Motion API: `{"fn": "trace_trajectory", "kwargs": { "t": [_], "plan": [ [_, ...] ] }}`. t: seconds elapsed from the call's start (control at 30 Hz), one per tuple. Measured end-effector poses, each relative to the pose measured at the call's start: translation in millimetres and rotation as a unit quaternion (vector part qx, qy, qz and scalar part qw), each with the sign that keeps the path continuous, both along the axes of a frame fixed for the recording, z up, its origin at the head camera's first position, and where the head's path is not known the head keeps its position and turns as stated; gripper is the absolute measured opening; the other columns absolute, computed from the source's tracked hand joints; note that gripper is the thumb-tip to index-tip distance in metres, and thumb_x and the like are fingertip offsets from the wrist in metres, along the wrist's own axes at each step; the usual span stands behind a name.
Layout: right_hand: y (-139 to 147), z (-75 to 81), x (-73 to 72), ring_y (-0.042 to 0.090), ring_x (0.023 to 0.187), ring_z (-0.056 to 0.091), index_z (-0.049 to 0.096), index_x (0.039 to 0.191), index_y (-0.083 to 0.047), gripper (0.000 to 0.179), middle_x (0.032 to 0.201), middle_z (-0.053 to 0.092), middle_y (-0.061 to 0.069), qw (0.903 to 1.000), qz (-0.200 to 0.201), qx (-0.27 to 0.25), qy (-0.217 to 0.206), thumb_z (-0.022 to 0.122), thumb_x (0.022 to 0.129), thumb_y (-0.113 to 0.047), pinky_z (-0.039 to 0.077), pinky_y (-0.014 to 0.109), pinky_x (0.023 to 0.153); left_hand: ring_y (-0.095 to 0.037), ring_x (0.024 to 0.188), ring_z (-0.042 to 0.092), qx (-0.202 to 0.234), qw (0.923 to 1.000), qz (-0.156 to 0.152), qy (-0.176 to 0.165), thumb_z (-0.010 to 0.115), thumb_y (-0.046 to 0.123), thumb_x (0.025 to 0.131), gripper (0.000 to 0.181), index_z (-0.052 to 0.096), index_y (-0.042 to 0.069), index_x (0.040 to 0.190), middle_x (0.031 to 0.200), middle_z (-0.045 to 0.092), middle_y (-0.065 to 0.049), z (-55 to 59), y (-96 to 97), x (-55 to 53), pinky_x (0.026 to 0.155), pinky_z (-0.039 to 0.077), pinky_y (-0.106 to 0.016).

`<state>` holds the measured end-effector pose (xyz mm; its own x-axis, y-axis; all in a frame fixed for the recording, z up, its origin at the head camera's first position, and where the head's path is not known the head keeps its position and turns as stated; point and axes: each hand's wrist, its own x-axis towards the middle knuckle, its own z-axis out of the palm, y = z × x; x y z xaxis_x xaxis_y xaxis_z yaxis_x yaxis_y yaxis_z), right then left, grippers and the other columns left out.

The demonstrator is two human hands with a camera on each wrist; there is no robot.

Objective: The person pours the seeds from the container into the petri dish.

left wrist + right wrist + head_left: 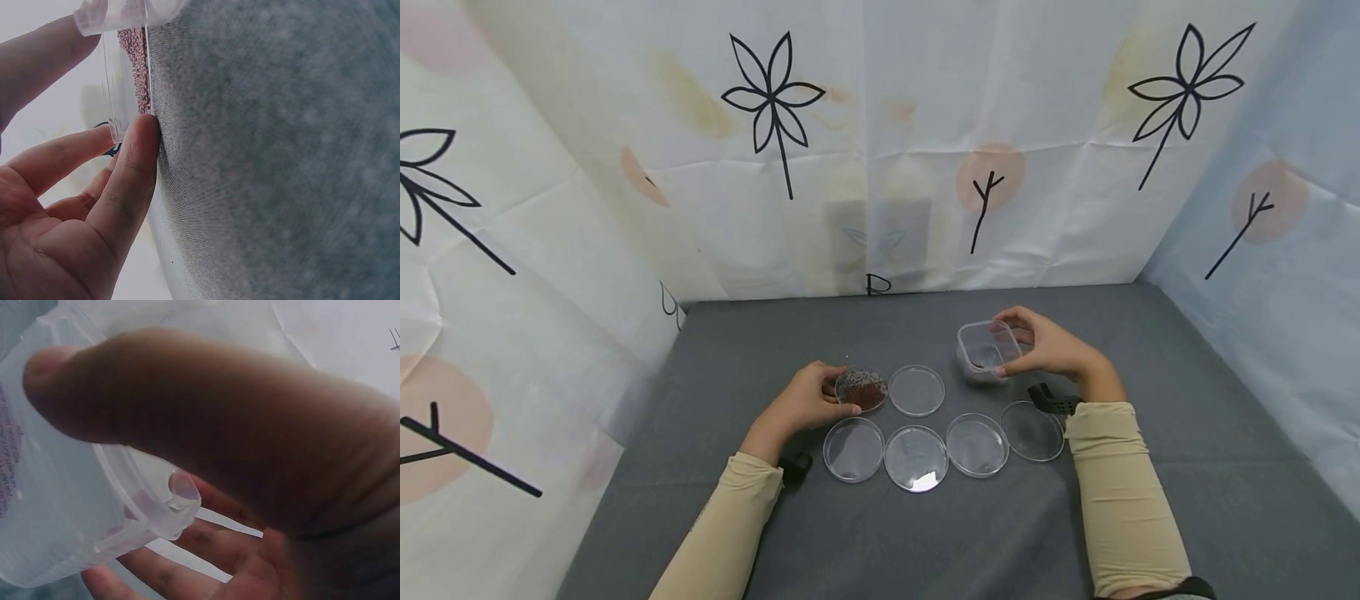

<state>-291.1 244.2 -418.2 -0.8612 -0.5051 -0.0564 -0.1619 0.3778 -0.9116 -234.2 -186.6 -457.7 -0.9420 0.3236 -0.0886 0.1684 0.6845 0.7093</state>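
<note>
Pinching its rim between thumb and fingers, my left hand seems from here to steady the round clear dish of reddish-brown grains beside an empty clear dish; my right hand grips a square clear plastic tub, presumably for control.

6 rd clr dishes, 1 of these w/ brn grains. 1 sq clr tub. 2 hands, 2 tan sleeves, 2 blk wrist devices. 3 blk flower outlines (1 part. cut off), 3 twig outlines.
</note>
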Motion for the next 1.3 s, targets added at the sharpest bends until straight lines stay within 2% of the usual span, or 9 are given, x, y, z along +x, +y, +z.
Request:
{"fn": "trace_trajectory", "kwargs": {
  "t": [0.4, 0.67, 0.9, 1.03, 1.1, 1.3],
  "plan": [
    [8, -8.1, -0.6, 0.053, 0.155, 0.031, 0.034, 0.154, 0.008, 0.088, 0.158, 0.038, 0.032, 0.9991, 0.015, -0.01, -0.04, 0.087, 0.083, 0.006, 0.052, 0.052, 0.111, -0.031, 0.111, 0.069, 0.006, 1.0, 0.001, -0.003, 0.09, 0.023, 0.089, 0.076, 0.056, 0.001, 0.153, 0.136, 0.059, -0.022, -0.3, -1.0, 1.5, 0.089, 0.063, -0.041],
    [7, -6.4, 1.7, 0.052, 0.154, 0.034, 0.034, 0.157, 0.005, 0.089, 0.161, 0.04, 0.028, 0.9989, 0.025, 0.038, -0.011, 0.087, 0.087, -0.006, 0.045, 0.064, 0.115, -0.032, 0.111, 0.07, 0.006, 1.0, 0.004, -0.007, 0.09, 0.023, 0.088, 0.076, 0.056, 0.002, 0.153, 0.136, 0.058, -0.022, -0.1, -1.1, 1.8, 0.088, 0.063, -0.041],
    [7, -2.4, 4.4, 0.053, 0.154, 0.033, 0.031, 0.162, 0.001, 0.092, 0.164, 0.037, 0.03, 0.9979, 0.028, 0.057, -0.013, 0.086, 0.088, -0.008, 0.04, 0.067, 0.117, -0.031, 0.111, 0.07, 0.007, 0.9999, 0.005, -0.007, 0.09, 0.023, 0.089, 0.075, 0.056, 0.003, 0.153, 0.136, 0.059, -0.021, -1.1, -0.4, 1.2, 0.089, 0.063, -0.041],
    [3, 2.3, 6.5, 0.055, 0.156, 0.027, 0.03, 0.164, -0.002, 0.096, 0.168, 0.032, 0.03, 0.9958, 0.02, 0.088, 0.016, 0.087, 0.088, -0.015, 0.031, 0.07, 0.122, -0.031, 0.111, 0.07, 0.01, 0.9999, 0.006, -0.011, 0.09, 0.022, 0.089, 0.075, 0.056, 0.003, 0.153, 0.135, 0.059, -0.021, -1.7, -0.2, 1.8, 0.089, 0.063, -0.041],
    [-2, 6.0, 7.6, 0.054, 0.158, 0.023, 0.031, 0.165, -0.004, 0.097, 0.169, 0.031, 0.027, 0.9933, 0.01, 0.106, 0.044, 0.089, 0.088, -0.021, 0.026, 0.072, 0.124, -0.03, 0.11, 0.07, 0.009, 0.9999, 0.007, -0.01, 0.09, 0.023, 0.089, 0.076, 0.056, 0.003, 0.153, 0.134, 0.059, -0.021, -2.3, -0.3, 1.4, 0.089, 0.063, -0.041],
    [-33, 15.3, 11.7, 0.046, 0.159, 0.027, 0.038, 0.164, -0.013, 0.1, 0.17, 0.034, 0.019, 0.9809, -0.001, 0.158, 0.113, 0.092, 0.083, -0.036, 0.029, 0.073, 0.121, -0.028, 0.107, 0.07, 0.005, 0.9999, 0.008, -0.008, 0.09, 0.023, 0.088, 0.075, 0.057, 0.003, 0.153, 0.133, 0.059, -0.021, -1.9, -0.4, 0.5, 0.088, 0.063, -0.039]
  ]
}}
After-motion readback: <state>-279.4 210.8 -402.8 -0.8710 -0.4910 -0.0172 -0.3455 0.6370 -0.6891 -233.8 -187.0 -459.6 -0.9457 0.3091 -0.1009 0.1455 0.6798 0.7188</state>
